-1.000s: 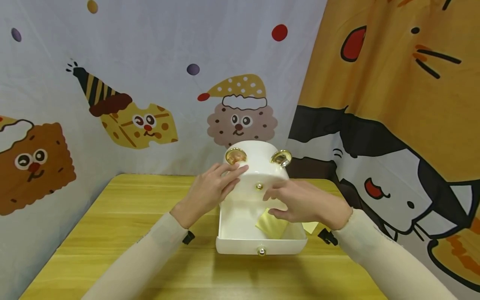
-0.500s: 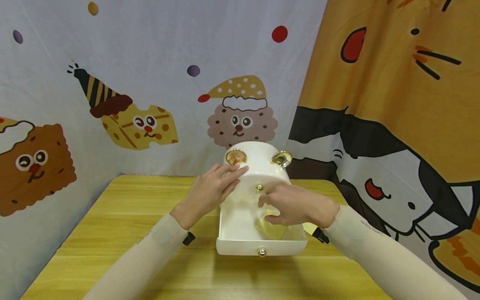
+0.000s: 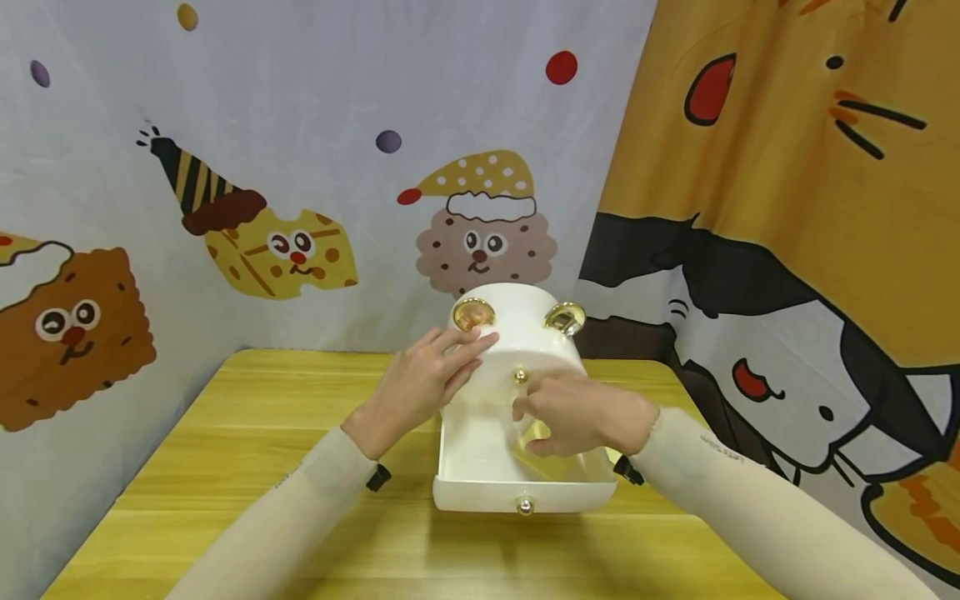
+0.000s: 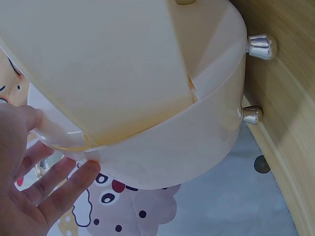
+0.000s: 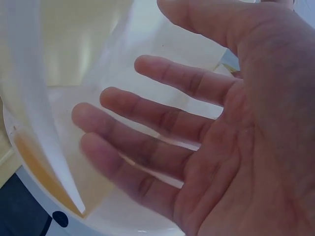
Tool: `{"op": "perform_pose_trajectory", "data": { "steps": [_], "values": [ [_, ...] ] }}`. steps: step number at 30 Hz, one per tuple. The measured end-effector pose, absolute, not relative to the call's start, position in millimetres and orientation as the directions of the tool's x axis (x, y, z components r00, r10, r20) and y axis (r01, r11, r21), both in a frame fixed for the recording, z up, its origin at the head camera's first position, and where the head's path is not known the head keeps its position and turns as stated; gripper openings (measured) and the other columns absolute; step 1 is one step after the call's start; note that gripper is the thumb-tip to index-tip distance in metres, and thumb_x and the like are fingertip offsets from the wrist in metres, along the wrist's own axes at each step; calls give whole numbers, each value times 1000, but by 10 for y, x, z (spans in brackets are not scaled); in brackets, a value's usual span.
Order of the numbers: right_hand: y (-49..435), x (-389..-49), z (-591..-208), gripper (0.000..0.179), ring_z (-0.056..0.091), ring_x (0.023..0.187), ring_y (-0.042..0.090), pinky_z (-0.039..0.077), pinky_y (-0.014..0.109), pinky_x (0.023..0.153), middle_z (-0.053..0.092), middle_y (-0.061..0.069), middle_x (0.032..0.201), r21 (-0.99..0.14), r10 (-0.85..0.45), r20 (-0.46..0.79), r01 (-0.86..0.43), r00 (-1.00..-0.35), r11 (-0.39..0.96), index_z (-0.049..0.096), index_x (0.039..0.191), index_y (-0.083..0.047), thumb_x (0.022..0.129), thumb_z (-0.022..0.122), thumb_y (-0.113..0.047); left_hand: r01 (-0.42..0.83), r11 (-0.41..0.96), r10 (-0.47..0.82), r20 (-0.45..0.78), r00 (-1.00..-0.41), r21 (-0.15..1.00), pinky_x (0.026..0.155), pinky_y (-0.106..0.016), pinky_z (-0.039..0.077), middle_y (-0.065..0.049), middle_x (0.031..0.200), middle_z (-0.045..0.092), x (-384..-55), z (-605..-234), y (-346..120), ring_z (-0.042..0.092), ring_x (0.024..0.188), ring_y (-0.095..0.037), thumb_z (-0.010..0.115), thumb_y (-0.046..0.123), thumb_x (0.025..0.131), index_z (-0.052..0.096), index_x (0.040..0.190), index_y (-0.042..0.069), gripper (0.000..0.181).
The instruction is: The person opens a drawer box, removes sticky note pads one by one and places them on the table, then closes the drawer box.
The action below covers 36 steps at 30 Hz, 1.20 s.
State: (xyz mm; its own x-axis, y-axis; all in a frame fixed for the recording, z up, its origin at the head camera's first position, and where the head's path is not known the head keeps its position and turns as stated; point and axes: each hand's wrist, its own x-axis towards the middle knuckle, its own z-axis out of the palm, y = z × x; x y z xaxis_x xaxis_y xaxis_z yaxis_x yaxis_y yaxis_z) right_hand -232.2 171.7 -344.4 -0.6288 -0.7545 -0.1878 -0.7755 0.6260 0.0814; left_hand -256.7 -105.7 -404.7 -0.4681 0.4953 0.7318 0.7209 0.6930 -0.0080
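Observation:
A glossy white box (image 3: 517,310) with gold ear-shaped pieces stands on the table, its drawer (image 3: 480,496) pulled out toward me. My left hand (image 3: 423,375) rests against the box's upper left side, just below the left gold ear (image 3: 473,314). In the left wrist view its fingertips (image 4: 91,169) touch the white wall. Over the drawer's right half hovers my right hand (image 3: 581,412), and the right wrist view shows its fingers (image 5: 142,108) loosely extended with nothing between them. Below it a yellow sheet of paper (image 3: 546,468) lies in the drawer, partly covered by the hand.
Another piece of yellow paper (image 3: 613,455) shows beside the drawer's right side. One gold knob (image 3: 521,377) is on the box front and another knob (image 3: 525,507) on the drawer front. Metallic feet (image 4: 261,46) hold the box off the wooden table (image 3: 300,467). Cartoon-printed cloth (image 3: 315,100) hangs behind.
My right hand has moved left and slightly down over the drawer, covering more of the yellow paper. The left hand stays where it was against the box.

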Motion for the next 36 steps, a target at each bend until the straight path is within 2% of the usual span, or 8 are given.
{"op": "perform_pose_trajectory", "data": {
  "steps": [8,17,27,32,36],
  "values": [
    [1673,-2318,-3492,46,78,111,24,66,44,100,83,4,124,76,-731,-225,-759,-644,646,82,133,-16,97,94,-42,724,690,503,726,-469,-11,74,-39,72,-4,140,82,-2574,-4051,-1054,80,115,-31,79,27,115,70,163,30,49],
    [1613,-2338,-3504,51,79,109,24,66,41,101,85,4,119,85,-726,-245,-761,-642,644,83,132,-14,92,98,-40,717,697,502,718,-482,-5,73,-39,72,-3,140,82,-2577,-4047,-1061,80,115,-31,78,27,115,70,163,31,49],
    [1539,-2405,-3545,46,80,104,23,67,38,95,87,2,118,86,-708,-310,-760,-635,644,82,126,-12,91,99,-37,718,696,511,715,-477,-17,76,-40,73,-4,142,82,-2591,-4061,-1062,80,114,-31,78,27,115,70,163,30,49],
    [1469,-2379,-3529,52,81,106,25,68,39,97,85,4,118,106,-665,-344,-731,-663,674,80,124,-11,88,104,-40,715,699,512,709,-485,-15,76,-41,73,-3,144,81,-2591,-4059,-1064,80,115,-31,77,27,116,70,164,31,49],
    [1429,-2375,-3549,56,79,100,22,67,37,93,81,0,110,140,-644,-356,-720,-677,679,77,119,-11,84,106,-43,715,699,511,703,-494,-6,75,-41,73,-3,144,81,-2580,-4052,-1064,80,115,-32,76,27,116,69,164,31,49]
  ]
}}
